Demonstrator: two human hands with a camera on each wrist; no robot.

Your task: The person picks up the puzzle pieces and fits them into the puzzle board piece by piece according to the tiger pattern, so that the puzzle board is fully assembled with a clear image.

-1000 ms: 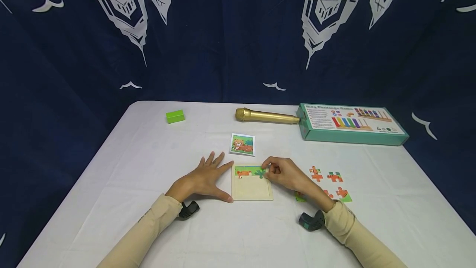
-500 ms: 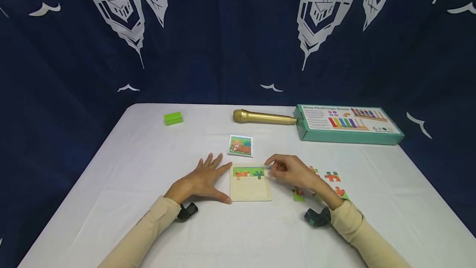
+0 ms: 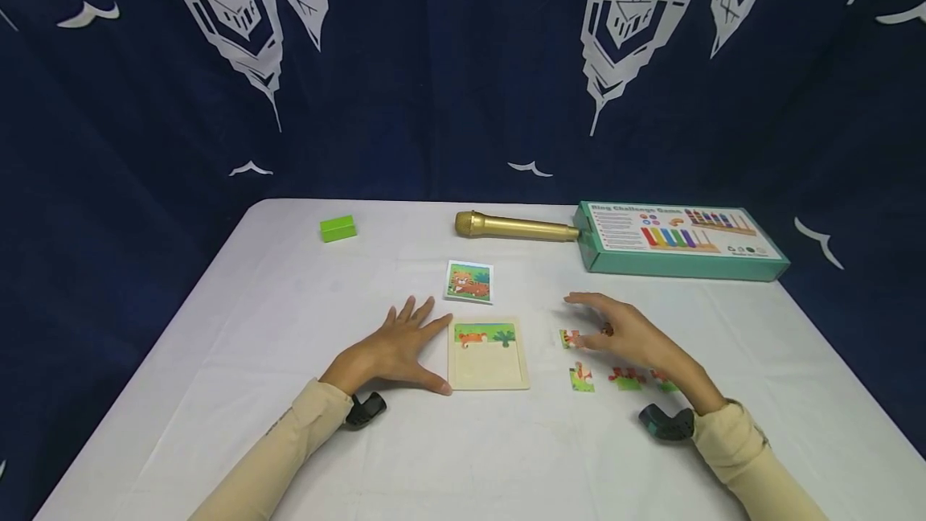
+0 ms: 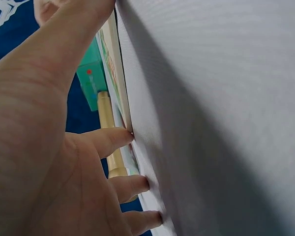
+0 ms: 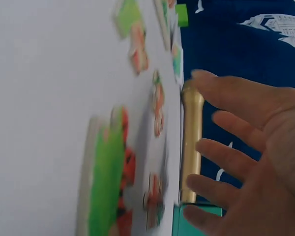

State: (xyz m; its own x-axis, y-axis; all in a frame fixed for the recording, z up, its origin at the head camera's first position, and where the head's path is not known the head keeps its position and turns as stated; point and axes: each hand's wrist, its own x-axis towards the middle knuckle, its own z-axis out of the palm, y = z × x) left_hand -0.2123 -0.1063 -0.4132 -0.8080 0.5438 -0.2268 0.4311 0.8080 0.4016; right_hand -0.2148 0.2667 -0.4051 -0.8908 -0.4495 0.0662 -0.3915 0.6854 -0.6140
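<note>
A square wooden puzzle tray lies before me, with a strip of green picture pieces along its top showing an orange tail and a blue-green plant. My left hand is spread flat, its index finger and thumb touching the tray's left edge. Over the loose jigsaw pieces on the right hovers my right hand, fingers apart and holding nothing. Among those pieces are one by the thumb, a green-and-orange corner piece and a green-edged piece. The right hand hides others in the head view.
Behind the tray lies a small tiger picture card. Farther back are a green block, a gold microphone and a teal game box. A dark blue patterned curtain hangs beyond the white table.
My right hand has left the tray's upper right corner and moved right over the loose pieces, its fingers spreading from a pinch. The left hand stays at the tray's left edge.
</note>
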